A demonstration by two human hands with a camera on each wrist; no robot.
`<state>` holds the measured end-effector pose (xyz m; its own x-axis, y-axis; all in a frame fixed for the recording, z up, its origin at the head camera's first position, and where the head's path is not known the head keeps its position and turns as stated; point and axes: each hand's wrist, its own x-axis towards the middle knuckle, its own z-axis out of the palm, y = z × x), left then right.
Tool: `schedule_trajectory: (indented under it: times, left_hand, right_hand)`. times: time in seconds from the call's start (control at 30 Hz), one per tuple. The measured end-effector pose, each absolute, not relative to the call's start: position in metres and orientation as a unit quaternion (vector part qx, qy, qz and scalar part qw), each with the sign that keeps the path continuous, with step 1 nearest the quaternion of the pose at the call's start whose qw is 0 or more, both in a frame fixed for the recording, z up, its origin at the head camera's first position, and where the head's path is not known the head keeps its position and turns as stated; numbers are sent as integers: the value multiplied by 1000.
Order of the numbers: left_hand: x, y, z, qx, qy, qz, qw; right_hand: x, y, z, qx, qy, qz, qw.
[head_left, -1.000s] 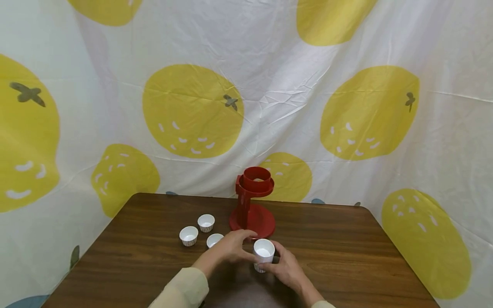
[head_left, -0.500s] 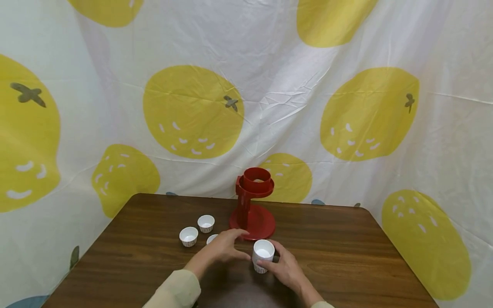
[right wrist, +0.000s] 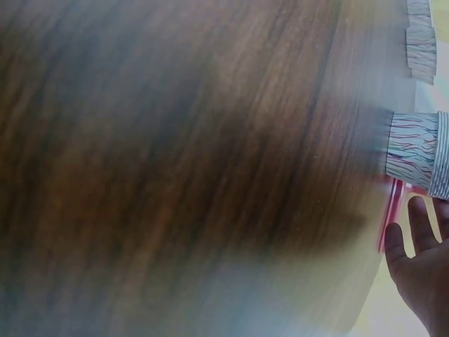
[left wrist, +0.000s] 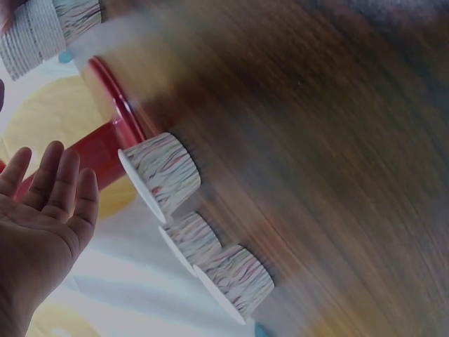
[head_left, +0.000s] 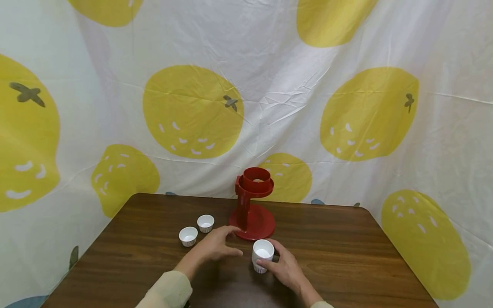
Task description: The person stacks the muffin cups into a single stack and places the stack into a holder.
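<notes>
My right hand [head_left: 286, 268] holds a stack of nested white paper baking cups [head_left: 263, 256], thumb on the near side and fingers behind. In the right wrist view the stack [right wrist: 414, 149] shows a streaked lower cup under ridged rims. My left hand [head_left: 214, 247], fingers spread and apart from the stack, is over the table left of it. Two single baking cups stand upright beyond that hand, a nearer one [head_left: 188, 237] and a farther one [head_left: 206, 223]. A third cup [left wrist: 163, 177] shows in the left wrist view but is hidden behind my left hand in the head view.
A red stand [head_left: 257, 220] with a round base and a ring-shaped top stands behind the stack, near the table's back edge. The brown wood-grain table [head_left: 346, 256] ends at a white curtain [head_left: 277, 107] printed with lemons.
My left hand has drawn away from the stack to the left, now covering the third cup in the head view. My right hand stays on the stack.
</notes>
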<state>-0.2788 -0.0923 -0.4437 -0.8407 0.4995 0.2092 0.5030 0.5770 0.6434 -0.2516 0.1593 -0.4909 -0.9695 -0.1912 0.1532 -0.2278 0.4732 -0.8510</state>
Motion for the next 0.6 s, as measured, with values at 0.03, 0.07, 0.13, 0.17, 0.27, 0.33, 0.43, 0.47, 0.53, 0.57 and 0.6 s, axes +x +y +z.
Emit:
schedule_trajectory:
  times: [0.03, 0.07, 0.13, 0.17, 0.27, 0.33, 0.43, 0.47, 0.53, 0.57, 0.6]
  left_hand:
    - [-278, -93, -442, -281, -887, -365, 4]
    - [-278, -94, -441, -279, -887, -367, 6]
    - [-278, -96, -439, -273, -887, -373, 8]
    - [-278, -97, -438, -270, -887, -375, 9]
    - [-277, -100, -435, -253, -888, -384, 8]
    - [-278, -101, -433, -240, -889, -389, 7]
    - [-278, -104, -432, -227, -890, -395, 9]
    - [-278, -104, -432, -225, -890, -397, 9]
    - [-278, -106, -432, -220, -890, -399, 13]
    - [-278, -107, -432, -219, -890, -399, 16]
    - [-278, -108, -433, -217, -890, -400, 18]
  right_hand:
    - [-252, 159, -491, 123, -857, 500, 19]
    - [-251, 159, -491, 124, -856, 501, 20]
    - [-251, 159, -491, 125, -856, 502, 23]
    - [-251, 159, -491, 127, -855, 502, 24]
    - [-251, 159, -492, 123, -853, 507, 24]
    - [-251, 159, -492, 118, -852, 509, 22]
    - [-251, 159, -492, 111, -852, 511, 22]
    - [-250, 159, -492, 111, -853, 510, 24]
    - [-250, 159, -492, 112, -854, 508, 26]
    - [-250, 159, -492, 114, -853, 508, 26]
    - [-249, 159, -492, 115, -853, 508, 27]
